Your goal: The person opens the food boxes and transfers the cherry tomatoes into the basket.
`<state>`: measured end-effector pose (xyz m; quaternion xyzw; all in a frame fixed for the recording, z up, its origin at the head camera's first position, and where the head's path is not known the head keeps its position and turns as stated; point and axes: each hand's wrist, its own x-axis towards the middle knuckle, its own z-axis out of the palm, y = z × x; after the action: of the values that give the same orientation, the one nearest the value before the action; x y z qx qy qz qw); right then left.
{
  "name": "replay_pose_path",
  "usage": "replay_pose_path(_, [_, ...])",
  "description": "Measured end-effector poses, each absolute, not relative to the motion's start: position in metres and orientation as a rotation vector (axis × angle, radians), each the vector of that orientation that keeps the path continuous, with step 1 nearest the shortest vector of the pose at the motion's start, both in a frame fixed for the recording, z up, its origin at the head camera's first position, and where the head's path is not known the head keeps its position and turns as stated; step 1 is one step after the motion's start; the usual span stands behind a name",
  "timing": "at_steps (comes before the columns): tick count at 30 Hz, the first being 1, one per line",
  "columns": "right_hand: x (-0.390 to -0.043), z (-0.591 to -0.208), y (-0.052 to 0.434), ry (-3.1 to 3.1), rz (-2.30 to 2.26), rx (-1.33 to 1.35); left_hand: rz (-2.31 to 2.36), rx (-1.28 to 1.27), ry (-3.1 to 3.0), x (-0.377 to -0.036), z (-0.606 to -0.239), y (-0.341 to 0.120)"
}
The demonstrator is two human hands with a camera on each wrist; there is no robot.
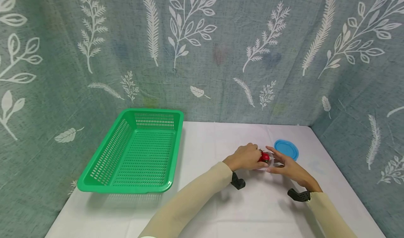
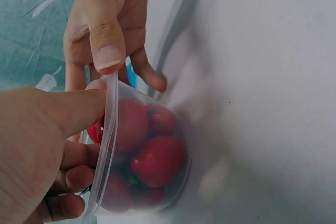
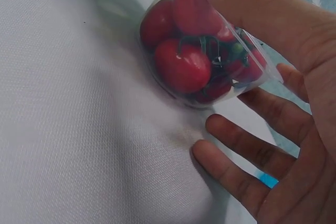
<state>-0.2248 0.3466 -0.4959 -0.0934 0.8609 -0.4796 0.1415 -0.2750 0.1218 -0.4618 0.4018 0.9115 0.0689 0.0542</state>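
A clear plastic tub point(image 1: 271, 160) of red tomatoes point(image 2: 160, 161) stands on the table at the right, between my hands. My left hand point(image 1: 245, 157) reaches over its rim from the left. Its thumb and curled fingers close about a tomato point(image 1: 265, 157) at the opening; the fingertips are partly hidden. From the right, my right hand point(image 1: 291, 168) holds the tub with its thumb on the rim and fingers spread round the outside. Green stems point(image 3: 202, 45) show through the wall in the right wrist view.
A green slotted basket point(image 1: 130, 189) with nothing in it sits at the table's left. Behind my right hand lies a round blue lid point(image 1: 286, 149). A white cloth point(image 1: 202, 154) covers the table, and patterned grey-green curtains point(image 1: 221, 73) hang behind and beside it.
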Motion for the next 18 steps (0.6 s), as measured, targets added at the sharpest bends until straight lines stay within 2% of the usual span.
replay_pose_path(6, [-0.2248, -0.4957, 0.3461, 2.492, -1.377, -0.293, 0.268, 1.179, 2.775, -0.2763, -0.4618, 0.1208])
replay_pose_path(18, [-0.224, -0.496, 0.3451, 2.496, -1.361, -0.28, 0.689, 1.187, 2.61, -0.2788, -0.4626, 0.1142])
